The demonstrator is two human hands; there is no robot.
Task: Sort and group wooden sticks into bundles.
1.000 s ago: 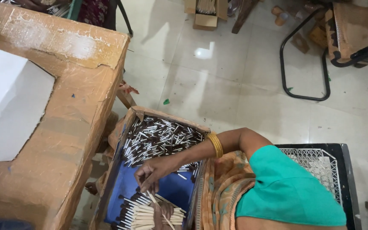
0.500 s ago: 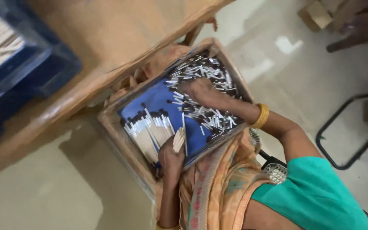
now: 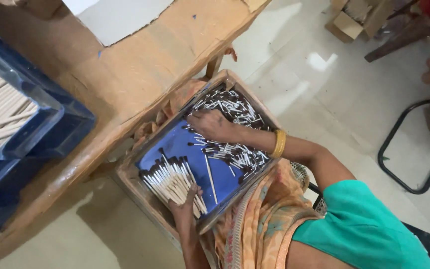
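Over the tray (image 3: 148, 197) on my lap, my right hand (image 3: 210, 124) lies spread, fingers loose, on scattered sticks (image 3: 235, 112); my left hand (image 3: 185, 201) cups the aligned bundle (image 3: 167, 179) at the tray's near end.

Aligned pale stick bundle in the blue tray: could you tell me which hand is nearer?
Left. The left hand touches the bundle; the right hand is on the loose sticks beyond.

Tray (image 3: 151, 160) on lap beside table (image 3: 165, 65), aligned sticks (image 3: 172, 182) at near end, loose sticks (image 3: 232, 112) at far end
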